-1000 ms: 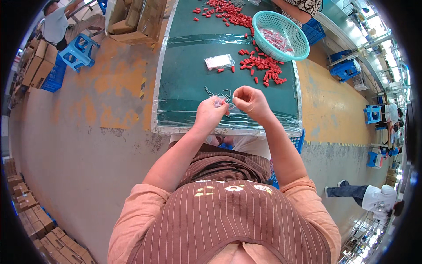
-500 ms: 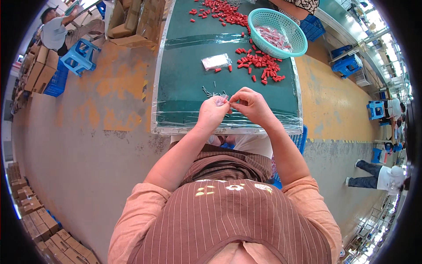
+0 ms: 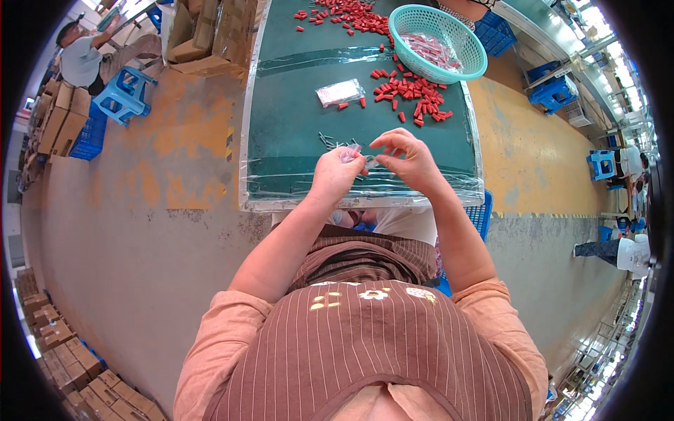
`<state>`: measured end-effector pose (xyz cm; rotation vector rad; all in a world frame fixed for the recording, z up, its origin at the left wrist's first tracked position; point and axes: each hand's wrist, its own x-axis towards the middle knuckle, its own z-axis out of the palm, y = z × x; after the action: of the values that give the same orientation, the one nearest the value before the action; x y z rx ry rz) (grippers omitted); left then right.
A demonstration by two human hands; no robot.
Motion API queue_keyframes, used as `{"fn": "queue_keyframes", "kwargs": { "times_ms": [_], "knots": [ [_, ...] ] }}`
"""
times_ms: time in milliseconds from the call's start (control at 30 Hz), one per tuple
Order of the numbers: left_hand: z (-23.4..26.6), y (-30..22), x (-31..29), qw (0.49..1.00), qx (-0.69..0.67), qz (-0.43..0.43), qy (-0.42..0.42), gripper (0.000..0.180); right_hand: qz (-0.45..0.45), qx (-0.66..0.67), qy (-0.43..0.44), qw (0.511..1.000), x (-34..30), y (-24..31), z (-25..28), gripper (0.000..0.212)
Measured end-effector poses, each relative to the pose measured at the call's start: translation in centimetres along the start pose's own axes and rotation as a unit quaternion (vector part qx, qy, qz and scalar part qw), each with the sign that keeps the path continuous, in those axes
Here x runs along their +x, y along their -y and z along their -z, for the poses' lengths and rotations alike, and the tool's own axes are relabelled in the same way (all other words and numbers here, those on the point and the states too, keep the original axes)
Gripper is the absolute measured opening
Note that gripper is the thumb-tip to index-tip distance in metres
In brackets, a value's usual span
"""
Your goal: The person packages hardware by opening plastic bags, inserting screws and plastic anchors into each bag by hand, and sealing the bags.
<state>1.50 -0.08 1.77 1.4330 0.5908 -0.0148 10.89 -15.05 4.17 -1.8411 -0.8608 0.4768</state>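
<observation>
My left hand (image 3: 335, 172) is closed around a small clear plastic bag (image 3: 349, 154) near the table's front edge. Just to its right is my right hand (image 3: 413, 167), its thumb and index finger apart and nothing plain between them. The thumb is close to the bag's edge; whether it touches cannot be told. Thin grey screw-like pieces (image 3: 326, 139) lie just beyond my left hand, partly hidden by it. Farther off, a flat clear packet with white contents (image 3: 340, 92) rests beside a couple of red tapered plastic pieces (image 3: 342, 106).
A turquoise mesh basket (image 3: 476, 62) holding filled clear bags stands at the table's far right. Many red pieces (image 3: 421, 95) lie before it, more farther back. Clear film covers the green table (image 3: 288, 133). Cardboard boxes (image 3: 225, 42) stand left. Another person's arm (image 3: 467, 8) shows at the far end.
My right thumb and index finger have parted, and the hand has shifted slightly away from the bag. My left hand still grips it. The whole view has shifted a little.
</observation>
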Motion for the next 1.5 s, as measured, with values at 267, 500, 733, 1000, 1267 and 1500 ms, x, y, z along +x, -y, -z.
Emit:
{"fn": "queue_keyframes", "kwargs": {
  "times_ms": [267,500,733,1000,1267,1500],
  "knots": [
    [0.9,-0.9,-0.1,0.970,-0.166,0.147,0.100,0.016,-0.117,0.210,0.010,0.971,-1.4,-3.2,-0.7,0.025],
    [1.2,0.3,1.0,0.951,-0.221,0.189,0.101,0.016,-0.181,0.311,0.000,0.933,-1.9,-3.3,0.1,0.021],
    [1.0,0.3,0.6,0.970,-0.159,0.156,0.099,0.016,-0.099,0.100,-0.147,0.979,0.3,-8.7,5.3,0.027],
    [1.4,-0.5,-0.1,0.982,-0.124,0.118,0.083,0.017,-0.210,-0.347,-0.300,0.864,6.1,-14.8,9.5,0.058],
    [1.2,-0.5,0.0,0.987,-0.097,0.116,0.048,0.011,0.030,-0.377,-0.356,0.854,8.8,-12.9,6.5,0.040],
    [3.0,0.4,0.5,0.985,-0.124,0.116,0.042,0.011,-0.025,-0.349,-0.254,0.902,7.8,-11.8,3.0,0.043]
  ]
}}
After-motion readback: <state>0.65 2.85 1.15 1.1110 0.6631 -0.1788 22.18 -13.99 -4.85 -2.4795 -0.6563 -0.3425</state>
